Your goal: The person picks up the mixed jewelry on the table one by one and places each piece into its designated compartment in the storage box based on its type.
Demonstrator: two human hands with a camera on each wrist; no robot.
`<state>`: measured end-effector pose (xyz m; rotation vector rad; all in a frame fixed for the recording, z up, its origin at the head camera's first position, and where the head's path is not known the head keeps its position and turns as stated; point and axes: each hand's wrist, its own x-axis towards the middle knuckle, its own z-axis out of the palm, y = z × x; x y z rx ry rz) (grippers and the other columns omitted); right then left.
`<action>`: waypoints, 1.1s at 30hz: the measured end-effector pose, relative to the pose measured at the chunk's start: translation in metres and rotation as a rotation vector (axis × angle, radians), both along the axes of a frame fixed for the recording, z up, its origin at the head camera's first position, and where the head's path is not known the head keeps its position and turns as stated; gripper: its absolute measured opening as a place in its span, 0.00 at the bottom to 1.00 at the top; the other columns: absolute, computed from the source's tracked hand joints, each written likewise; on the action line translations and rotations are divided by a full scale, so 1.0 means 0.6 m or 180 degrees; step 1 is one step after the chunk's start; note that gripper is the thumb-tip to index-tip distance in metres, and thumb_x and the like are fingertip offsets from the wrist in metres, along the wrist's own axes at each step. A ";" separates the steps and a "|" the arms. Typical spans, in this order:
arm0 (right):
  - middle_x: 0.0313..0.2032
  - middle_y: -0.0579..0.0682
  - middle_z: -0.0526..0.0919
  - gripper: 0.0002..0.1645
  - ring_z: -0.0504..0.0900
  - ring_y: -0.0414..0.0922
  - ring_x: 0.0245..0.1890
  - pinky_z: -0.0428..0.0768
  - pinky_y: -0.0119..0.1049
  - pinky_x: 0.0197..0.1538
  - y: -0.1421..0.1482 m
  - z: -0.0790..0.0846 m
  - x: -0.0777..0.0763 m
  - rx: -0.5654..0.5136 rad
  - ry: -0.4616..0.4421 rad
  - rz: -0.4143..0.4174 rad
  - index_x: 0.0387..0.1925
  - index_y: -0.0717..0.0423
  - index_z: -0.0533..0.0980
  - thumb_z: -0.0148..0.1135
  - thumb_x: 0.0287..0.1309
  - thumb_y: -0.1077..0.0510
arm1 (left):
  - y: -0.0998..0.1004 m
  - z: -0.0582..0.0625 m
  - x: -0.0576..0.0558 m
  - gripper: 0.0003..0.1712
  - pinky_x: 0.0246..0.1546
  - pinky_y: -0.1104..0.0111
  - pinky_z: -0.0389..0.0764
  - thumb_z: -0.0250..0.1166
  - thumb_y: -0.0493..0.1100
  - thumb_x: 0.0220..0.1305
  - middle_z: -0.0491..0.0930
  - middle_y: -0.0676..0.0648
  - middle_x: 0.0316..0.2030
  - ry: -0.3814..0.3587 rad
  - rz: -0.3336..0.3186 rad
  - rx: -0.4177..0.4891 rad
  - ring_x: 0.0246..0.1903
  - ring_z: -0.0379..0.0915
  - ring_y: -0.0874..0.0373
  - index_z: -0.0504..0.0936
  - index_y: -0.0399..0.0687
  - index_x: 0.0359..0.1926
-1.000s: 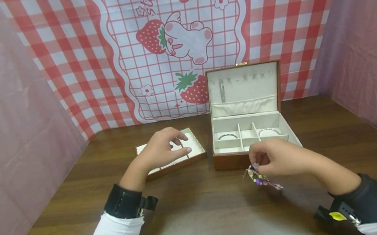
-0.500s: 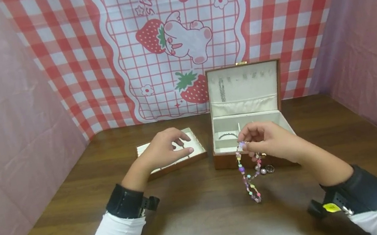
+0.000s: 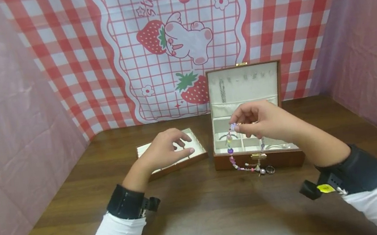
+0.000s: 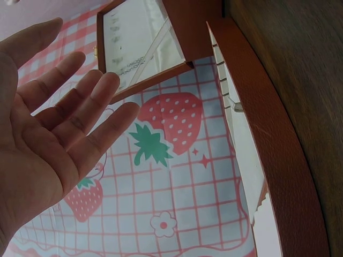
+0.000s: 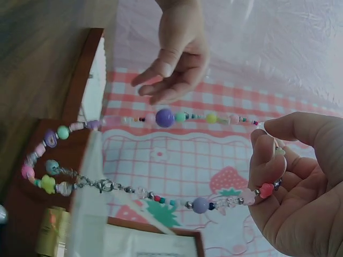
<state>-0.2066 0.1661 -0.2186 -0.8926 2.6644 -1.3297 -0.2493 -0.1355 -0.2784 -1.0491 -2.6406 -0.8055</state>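
Over at the counter (image 3: 197, 222), the person's right hand (image 3: 269, 121) is pinching a beaded strand (image 3: 230, 150) between thumb and fingers (image 3: 242, 112), so it hangs in a loop of pastel beads, with a little chain and charm showing at its low end. It dangles before the front of the box (image 3: 286, 157); whether it touches the leather I can't tell from here. The lid (image 3: 243, 91) stands raised behind, with a silvery chain (image 3: 222, 90) hanging on its pale lining, and a silver bracelet (image 3: 228, 136) lies in one of the left compartments. Down on the counter, just beside the box front, lie a ring (image 3: 270, 170) and a pearl (image 3: 263, 171). The left hand (image 3: 160, 150) hovers over the tray (image 3: 181, 166), left of the box, its fingers loosely spread and slightly bent, palm turned toward the box
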 end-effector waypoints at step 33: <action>0.32 0.54 0.82 0.10 0.79 0.50 0.27 0.80 0.36 0.22 0.000 0.103 0.020 -0.0129 0.0644 -0.0187 0.44 0.63 0.79 0.65 0.61 0.64 | 0.147 0.002 0.039 0.17 0.50 0.58 0.82 0.63 0.30 0.63 0.82 0.40 0.42 -0.1865 -0.1301 0.2003 0.42 0.81 0.55 0.75 0.30 0.53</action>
